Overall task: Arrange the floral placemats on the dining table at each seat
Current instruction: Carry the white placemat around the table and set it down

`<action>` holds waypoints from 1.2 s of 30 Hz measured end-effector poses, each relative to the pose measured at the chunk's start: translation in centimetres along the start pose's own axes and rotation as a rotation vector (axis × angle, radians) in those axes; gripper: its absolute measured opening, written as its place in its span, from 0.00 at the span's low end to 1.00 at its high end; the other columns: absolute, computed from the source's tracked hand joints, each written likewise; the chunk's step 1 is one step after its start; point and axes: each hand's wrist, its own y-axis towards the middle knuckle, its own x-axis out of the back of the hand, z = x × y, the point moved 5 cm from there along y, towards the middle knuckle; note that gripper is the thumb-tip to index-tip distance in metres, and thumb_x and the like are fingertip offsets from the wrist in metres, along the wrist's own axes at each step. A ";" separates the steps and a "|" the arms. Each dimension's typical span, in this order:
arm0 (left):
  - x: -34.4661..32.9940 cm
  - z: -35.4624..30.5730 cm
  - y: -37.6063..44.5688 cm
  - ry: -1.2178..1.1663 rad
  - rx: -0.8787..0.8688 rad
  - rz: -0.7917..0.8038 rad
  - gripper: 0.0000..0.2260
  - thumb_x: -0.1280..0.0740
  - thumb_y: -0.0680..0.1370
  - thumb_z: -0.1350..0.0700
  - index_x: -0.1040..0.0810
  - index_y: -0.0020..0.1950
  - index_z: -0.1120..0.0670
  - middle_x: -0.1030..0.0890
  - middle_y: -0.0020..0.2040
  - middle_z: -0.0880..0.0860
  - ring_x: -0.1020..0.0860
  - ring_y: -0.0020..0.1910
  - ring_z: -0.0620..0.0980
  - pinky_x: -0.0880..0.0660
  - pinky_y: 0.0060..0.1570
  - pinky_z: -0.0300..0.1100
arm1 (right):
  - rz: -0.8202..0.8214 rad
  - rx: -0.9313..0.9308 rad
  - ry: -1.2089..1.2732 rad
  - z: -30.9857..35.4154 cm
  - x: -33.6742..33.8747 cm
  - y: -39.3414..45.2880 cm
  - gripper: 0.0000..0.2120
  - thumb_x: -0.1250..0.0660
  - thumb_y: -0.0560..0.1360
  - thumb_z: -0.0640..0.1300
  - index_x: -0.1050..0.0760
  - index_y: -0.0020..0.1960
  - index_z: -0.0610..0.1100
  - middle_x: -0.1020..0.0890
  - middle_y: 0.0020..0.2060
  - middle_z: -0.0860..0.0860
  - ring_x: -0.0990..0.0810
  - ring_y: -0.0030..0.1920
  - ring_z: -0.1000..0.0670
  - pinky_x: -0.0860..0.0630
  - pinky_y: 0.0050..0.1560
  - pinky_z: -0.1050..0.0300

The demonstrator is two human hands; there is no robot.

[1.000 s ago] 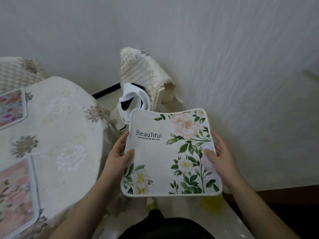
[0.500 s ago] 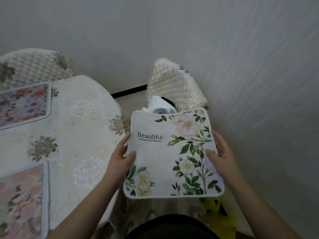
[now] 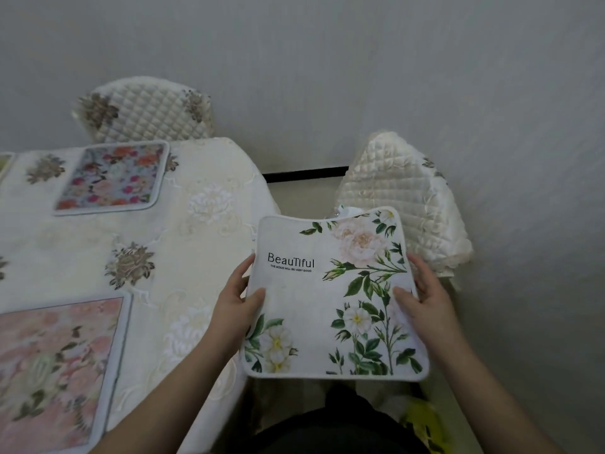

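A white placemat (image 3: 314, 306) printed with green leaves, pale flowers and the word "BeauTiful" is held flat in the air, just right of the dining table (image 3: 203, 244). My left hand (image 3: 235, 306) grips its left edge, thumb on top. My right hand (image 3: 425, 296) grips its right edge the same way. A pink floral placemat (image 3: 55, 365) lies on the table at the near left. A red-and-blue floral placemat (image 3: 111, 176) lies at the far side, in front of a chair.
The table wears a cream embroidered cloth. A quilted cream chair (image 3: 147, 109) stands behind the table, and a second quilted chair (image 3: 402, 198) stands to the right against the grey wall. Something yellow (image 3: 419, 421) lies on the floor at lower right.
The view has swung left, bringing more of the table and the far chair into sight. Both hands keep the same hold on the white placemat, now closer to the table's edge.
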 end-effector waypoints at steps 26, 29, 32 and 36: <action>7.9 1.9 -0.3 -0.270 0.147 -0.700 0.25 0.33 0.80 0.63 0.28 0.67 0.35 0.17 0.58 0.51 0.16 0.52 0.56 0.20 0.52 0.63 | 0.662 0.055 -0.239 7.0 -17.1 17.4 0.29 0.34 0.78 0.34 0.32 0.67 0.64 0.18 0.54 0.52 0.14 0.44 0.51 0.18 0.36 0.54; 9.5 3.5 -0.6 -0.320 0.160 -0.749 0.26 0.33 0.79 0.63 0.29 0.71 0.39 0.18 0.58 0.53 0.16 0.52 0.57 0.19 0.51 0.62 | 0.709 0.074 -0.308 6.6 -20.3 17.7 0.29 0.34 0.78 0.35 0.32 0.64 0.67 0.17 0.55 0.51 0.14 0.48 0.48 0.18 0.48 0.41; 10.9 4.9 -0.5 -0.346 0.177 -0.778 0.26 0.32 0.79 0.63 0.30 0.71 0.39 0.18 0.57 0.54 0.16 0.51 0.56 0.19 0.51 0.61 | 0.758 0.100 -0.352 6.3 -23.2 17.8 0.28 0.34 0.78 0.35 0.32 0.65 0.67 0.17 0.55 0.51 0.15 0.50 0.49 0.19 0.52 0.41; 12.0 6.3 -0.5 -0.369 0.207 -0.791 0.26 0.32 0.78 0.62 0.31 0.70 0.38 0.19 0.57 0.53 0.16 0.53 0.55 0.19 0.52 0.60 | 0.793 0.169 -0.440 6.3 -26.6 17.6 0.28 0.34 0.79 0.38 0.32 0.64 0.71 0.18 0.58 0.52 0.17 0.54 0.52 0.21 0.58 0.42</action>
